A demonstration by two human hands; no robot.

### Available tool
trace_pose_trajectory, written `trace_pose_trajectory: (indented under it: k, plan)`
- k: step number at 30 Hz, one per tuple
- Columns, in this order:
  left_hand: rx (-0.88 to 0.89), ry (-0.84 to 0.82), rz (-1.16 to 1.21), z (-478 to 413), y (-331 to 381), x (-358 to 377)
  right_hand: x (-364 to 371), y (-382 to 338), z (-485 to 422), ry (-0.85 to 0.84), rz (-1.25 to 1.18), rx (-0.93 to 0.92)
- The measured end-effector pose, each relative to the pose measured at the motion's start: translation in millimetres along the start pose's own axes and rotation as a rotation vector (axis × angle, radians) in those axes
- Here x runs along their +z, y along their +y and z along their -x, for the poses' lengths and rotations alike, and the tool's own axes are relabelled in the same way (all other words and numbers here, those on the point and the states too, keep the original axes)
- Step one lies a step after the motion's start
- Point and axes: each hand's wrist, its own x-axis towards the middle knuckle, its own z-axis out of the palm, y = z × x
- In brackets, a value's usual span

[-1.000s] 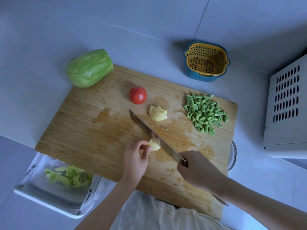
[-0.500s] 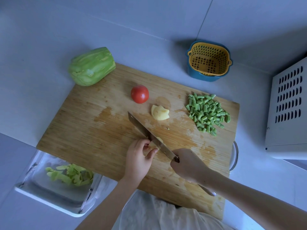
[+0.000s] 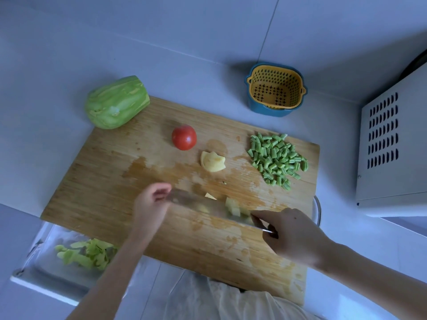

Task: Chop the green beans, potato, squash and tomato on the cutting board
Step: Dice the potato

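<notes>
The right hand [image 3: 293, 234] is clenched on the handle of the knife [image 3: 208, 205], whose blade lies blurred and nearly flat across the near middle of the board [image 3: 97, 181], tip toward the left hand [image 3: 150, 202]. The left hand has curled fingers [image 3: 161, 190] touching the blade's far end; whether they pinch it or only steady it I cannot tell.

Cut potato bits [image 3: 234, 207] sit on or just against the blade, close to the right hand's side. A small yellow wedge [image 3: 209, 196] lies just beyond the blade. The uncut potato chunk [image 3: 212, 161] rests farther back, between the tomato [image 3: 184, 137] and the bean pile [image 3: 276, 159], both on the board. The squash [image 3: 116, 102] lies at the board's far left corner, half on the bench [image 3: 57, 65], its long axis running toward the board's middle.

By my reading the beans are done, the potato is partly done, and the tomato and squash are whole. The relation that matters: the blade's long axis runs left to right between the 2 hands, and the bits lie nearer the right hand, so moving them would likely mean sweeping along the blade. The left fingers so near the edge are the risk.
</notes>
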Motion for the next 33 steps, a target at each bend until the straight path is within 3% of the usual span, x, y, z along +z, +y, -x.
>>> trace_pose_trajectory:
  k: [3, 5, 10, 12, 14, 22, 27, 33]
  plan:
    - [-0.005, 0.153, 0.051, -17, 12, -38, 3, 8, -2, -0.029, 0.159, -0.043]
    - [0.140, 0.120, -0.004, -20, 31, -50, 6, 7, -5, -0.014, 0.245, -0.078]
    - [0.847, -0.470, -0.461, 5, 80, -3, 13, 4, -16, 0.046, 0.335, -0.140]
    - [0.994, -0.570, -0.585, 9, 80, 27, 13, 3, -21, 0.068, 0.360, -0.167]
    - [1.025, -0.592, -0.562, 3, 75, 44, 8, 0, -23, 0.097, 0.392, -0.208]
    - [0.878, -0.583, -0.525, -32, 42, 55, -10, 25, -9, 0.162, 0.403, -0.252]
    - [0.708, -0.518, -0.471, -37, 33, 55, -29, 60, -2, 0.108, 0.365, -0.192]
    - [0.171, -0.618, -0.183, -48, 41, 34, -42, 80, -5, 0.083, -0.032, 0.007]
